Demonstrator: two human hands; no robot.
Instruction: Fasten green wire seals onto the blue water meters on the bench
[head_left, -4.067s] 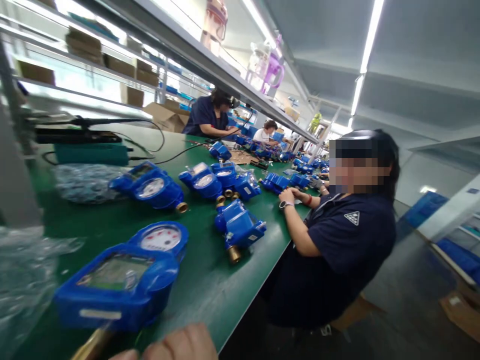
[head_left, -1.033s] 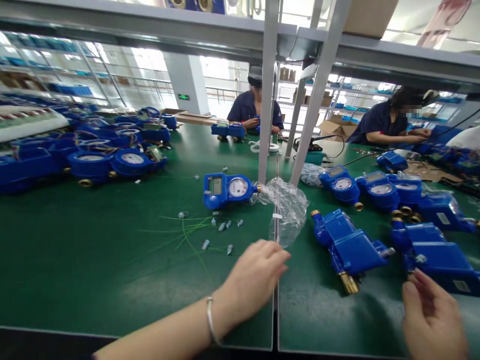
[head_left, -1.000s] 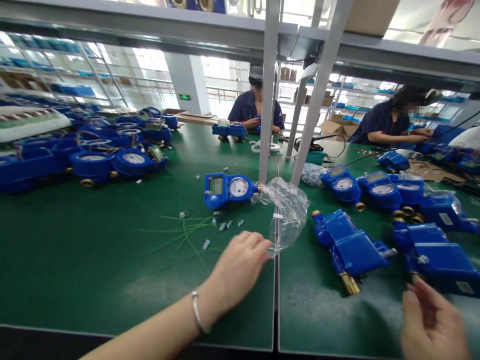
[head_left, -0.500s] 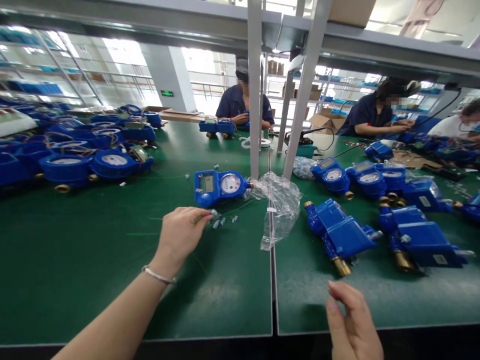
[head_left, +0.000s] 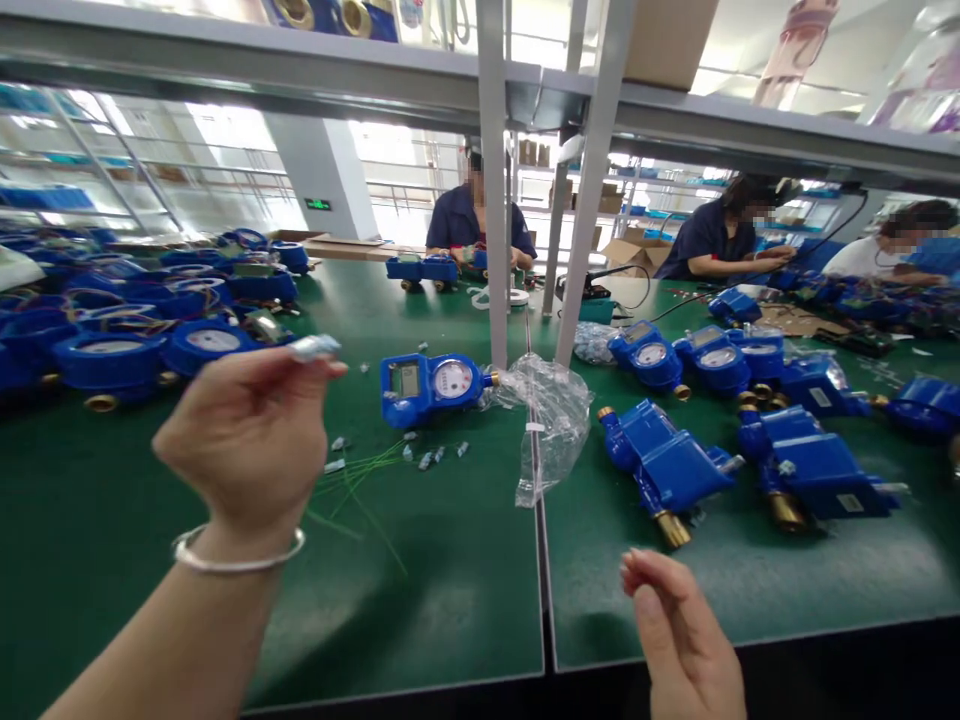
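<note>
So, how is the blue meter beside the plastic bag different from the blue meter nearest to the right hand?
The meter beside the plastic bag, the left meter, lies face up, showing a small screen and a round white dial. The meter nearest the right hand, the right meter, shows only a plain blue surface, no dial. The left meter lies crosswise; the right meter lies slanted, one brass end toward the table edge. Both are blue with brass ends.

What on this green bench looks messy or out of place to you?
A few things are loose rather than orderly: small grey pieces and thin green wires lie scattered in front of the blue meter, beside a crumpled clear plastic bag. The left hand pinches one such piece. Nothing looks damaged.
</note>
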